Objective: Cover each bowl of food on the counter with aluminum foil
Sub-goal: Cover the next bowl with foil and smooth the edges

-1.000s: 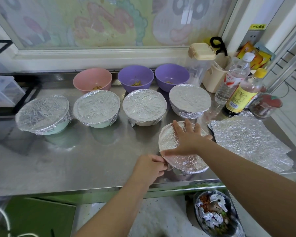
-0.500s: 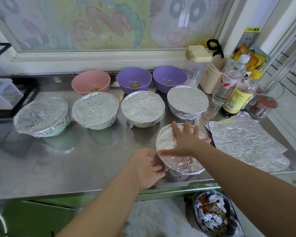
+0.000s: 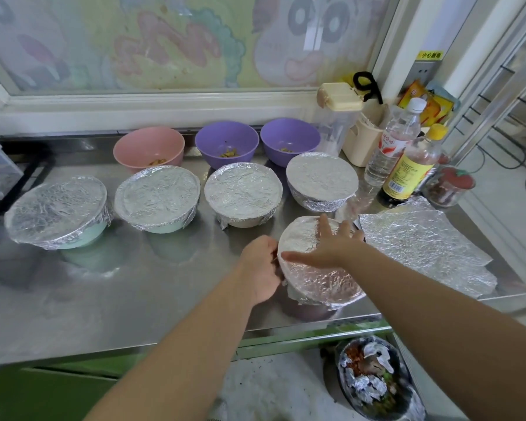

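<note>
Steel counter (image 3: pixel 134 299): left hand (image 3: pixel 261 265) has moved up, gripping the foil (image 3: pixel 322 284) rim; right hand (image 3: pixel 328 247) stays flat atop.

A stainless-steel counter (image 3: pixel 119 299) runs beneath a wide window (image 3: pixel 164 41) whose pane carries faded pastel cartoon drawings, softly lit by daylight. Its sill (image 3: pixel 134 107) is white. A white pillar (image 3: pixel 404 34) stands right. Below, green cabinet fronts (image 3: pixel 43 396) meet a speckled pale floor (image 3: pixel 271 390).
</note>
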A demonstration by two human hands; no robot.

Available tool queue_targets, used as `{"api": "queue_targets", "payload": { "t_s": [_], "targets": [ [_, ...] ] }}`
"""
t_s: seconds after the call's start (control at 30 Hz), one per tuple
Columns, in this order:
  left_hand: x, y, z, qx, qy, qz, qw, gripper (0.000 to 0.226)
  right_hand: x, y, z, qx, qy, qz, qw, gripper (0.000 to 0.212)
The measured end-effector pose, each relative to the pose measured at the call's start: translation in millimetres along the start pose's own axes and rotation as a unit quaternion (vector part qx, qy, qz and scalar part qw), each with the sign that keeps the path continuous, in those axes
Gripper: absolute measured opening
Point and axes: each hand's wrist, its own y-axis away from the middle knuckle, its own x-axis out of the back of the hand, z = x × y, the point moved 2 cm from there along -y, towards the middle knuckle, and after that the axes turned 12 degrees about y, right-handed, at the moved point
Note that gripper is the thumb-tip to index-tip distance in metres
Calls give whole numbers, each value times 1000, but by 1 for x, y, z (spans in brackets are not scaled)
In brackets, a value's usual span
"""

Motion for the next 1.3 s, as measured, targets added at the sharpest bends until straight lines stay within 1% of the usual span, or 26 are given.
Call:
{"api": "queue_targets", "payload": {
  "t_s": [0.07,0.17,0.2,0.27,0.3,0.33,0.37,0.47,0.53,0.57,0.67,0.73,0.77,0.87,0.9,1.03,1.13,1.3],
  "targets": [
    [-1,-5,7,-18,3,6,1000,12,11,2,10,1,15,-8,1000,151],
    [14,-14,9,-93,36,37,994,18,18,-1,19,30,27,3,999,153],
    [23,-15,7,-126,2,51,991,22,18,-1,18,57,32,16,998,153],
    [40,-14,-4,-170,-130,90,973,36,15,0,13,118,50,44,991,150],
    [47,-12,-11,-173,-177,98,964,39,14,0,10,139,61,53,987,148],
    [52,-9,-19,-162,-197,96,962,41,13,0,7,152,74,56,984,146],
    [54,-7,-27,-138,-193,82,968,44,12,0,5,159,88,57,982,145],
    [57,-4,-43,-75,-144,26,986,58,8,-5,3,166,103,42,980,144],
    [57,-8,-47,-69,-121,24,990,69,6,-7,4,165,96,34,981,143],
    [56,-8,-47,-62,-95,27,993,70,5,-8,5,165,92,32,982,143],
    [56,-8,-45,-20,10,27,999,57,4,-9,5,164,81,28,983,147],
    [57,-5,-40,5,52,14,999,49,3,-11,5,164,76,23,983,151],
    [58,-4,-39,20,69,5,997,41,2,-12,4,164,77,22,983,153],
    [56,1,-39,62,106,-12,992,8,1,-12,5,165,78,21,983,152],
    [55,3,-40,68,118,-12,991,3,1,-12,5,165,79,22,983,151],
    [49,3,-43,70,183,-27,980,8,2,-11,5,165,78,22,983,152],
    [47,2,-46,66,204,-21,977,14,1,-12,5,164,77,24,983,152],
    [49,0,-51,30,222,-4,975,7,1,-10,5,163,80,28,983,148]
  ]
}}
